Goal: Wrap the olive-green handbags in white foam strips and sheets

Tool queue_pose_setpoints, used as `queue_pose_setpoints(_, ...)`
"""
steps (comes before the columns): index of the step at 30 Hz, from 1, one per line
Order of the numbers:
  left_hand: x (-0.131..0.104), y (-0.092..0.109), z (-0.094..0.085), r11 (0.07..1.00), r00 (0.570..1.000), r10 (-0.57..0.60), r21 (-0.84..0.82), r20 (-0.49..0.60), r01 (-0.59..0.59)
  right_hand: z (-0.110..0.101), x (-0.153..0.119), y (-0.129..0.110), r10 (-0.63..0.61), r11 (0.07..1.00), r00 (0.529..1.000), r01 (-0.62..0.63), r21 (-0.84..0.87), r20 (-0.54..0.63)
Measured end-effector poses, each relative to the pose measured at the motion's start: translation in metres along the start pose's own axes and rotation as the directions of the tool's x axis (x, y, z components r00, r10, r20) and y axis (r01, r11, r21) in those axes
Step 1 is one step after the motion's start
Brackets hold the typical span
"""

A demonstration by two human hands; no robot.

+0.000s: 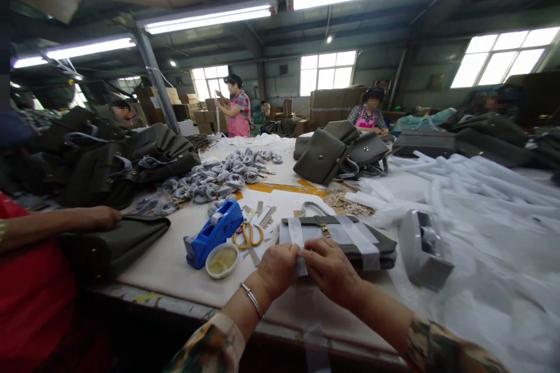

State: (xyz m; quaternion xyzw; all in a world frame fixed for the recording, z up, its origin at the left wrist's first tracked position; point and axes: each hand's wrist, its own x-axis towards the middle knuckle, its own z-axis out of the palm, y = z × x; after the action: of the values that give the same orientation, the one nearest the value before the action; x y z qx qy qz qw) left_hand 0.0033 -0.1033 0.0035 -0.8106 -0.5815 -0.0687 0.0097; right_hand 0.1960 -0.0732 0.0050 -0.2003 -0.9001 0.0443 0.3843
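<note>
A dark olive handbag [385,245] lies on the table in front of me, with a gold clasp [325,231] at its middle. Two white wrapping strips cross it: a right strip [361,239] and a left strip [296,232]. My left hand [279,268] is closed in a pinch on the left strip at the bag's near edge. Right beside it, my right hand [333,273] pinches the same strip, its fingertips almost touching the left ones. A grey-wrapped handle [315,208] arches up behind the bag. My fingers partly hide the strip's lower end.
Left of the bag are a blue tape dispenser [219,232], yellow-handled scissors [248,235] and a small round dish [221,260]. A grey dispenser [426,250] stands at right, beside white wrapping [494,280]. More bags [321,154] lie behind. A co-worker's hand [102,217] rests on another bag.
</note>
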Motion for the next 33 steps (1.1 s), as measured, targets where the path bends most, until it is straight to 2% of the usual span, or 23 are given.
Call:
queue_pose_setpoints(4, -0.001, -0.001, -0.001, 1.0, 1.0, -0.004, -0.006, -0.017, 0.004, 0.011, 0.002, -0.008, -0.033, 0.994, 0.997, 0.04, 0.099, -0.071)
queue_pose_setpoints(10, 0.0, -0.007, 0.0, 0.999, 1.0, 0.015, -0.05, -0.017, -0.016, 0.007, -0.037, -0.028, -0.027, 0.996, 0.999, 0.029, 0.078, -0.027)
queue_pose_setpoints(15, 0.005, -0.012, -0.005, 0.996, 1.0, 0.022, -0.082, -0.005, -0.022, 0.02, -0.058, -0.022, 0.026, 0.998, 1.0, -0.025, -0.049, 0.01)
queue_pose_setpoints(21, 0.01, -0.012, -0.016, 0.996, 1.0, 0.023, -0.081, -0.006, -0.023, 0.028, -0.066, -0.016, 0.006, 0.994, 0.998, 0.0, -0.105, 0.065)
queue_pose_setpoints(24, 0.01, -0.013, -0.017, 0.997, 1.0, 0.022, -0.076, -0.001, -0.022, 0.021, -0.072, -0.017, 0.105, 0.993, 0.989, -0.109, 0.035, 0.107)
queue_pose_setpoints(26, 0.01, -0.013, -0.017, 0.997, 1.0, 0.024, -0.079, 0.0, -0.024, 0.019, -0.075, -0.014, 0.258, 0.926, 0.957, -0.284, 0.247, 0.133)
queue_pose_setpoints(27, 0.01, -0.014, -0.016, 0.996, 1.0, 0.025, -0.081, 0.0, -0.025, 0.019, -0.074, -0.012, 0.366, 0.843, 0.918, -0.396, 0.365, 0.151)
queue_pose_setpoints(28, 0.011, -0.014, -0.016, 0.996, 1.0, 0.026, -0.082, -0.001, -0.026, 0.021, -0.073, -0.009, 0.489, 0.715, 0.851, -0.518, 0.471, 0.193)
queue_pose_setpoints(29, 0.011, -0.014, -0.015, 0.996, 1.0, 0.027, -0.081, -0.001, -0.027, 0.024, -0.07, -0.006, 0.612, 0.542, 0.747, -0.636, 0.55, 0.261)
queue_pose_setpoints(30, 0.012, -0.015, -0.014, 0.996, 1.0, 0.026, -0.08, -0.002, -0.026, 0.028, -0.066, -0.003, 0.712, 0.334, 0.609, -0.732, 0.594, 0.35)
queue_pose_setpoints(31, 0.012, -0.015, -0.014, 0.997, 1.0, 0.026, -0.079, -0.003, -0.026, 0.032, -0.061, -0.001, 0.766, 0.116, 0.466, -0.777, 0.618, 0.443)
queue_pose_setpoints(32, 0.013, -0.015, -0.013, 0.997, 1.0, 0.026, -0.077, -0.003, -0.026, 0.035, -0.056, 0.0, 0.772, -0.09, 0.345, -0.771, 0.63, 0.534)
queue_pose_setpoints(33, 0.013, -0.015, -0.013, 0.997, 1.0, 0.025, -0.075, -0.004, -0.026, 0.037, -0.05, 0.0, 0.737, -0.268, 0.27, -0.725, 0.634, 0.62)
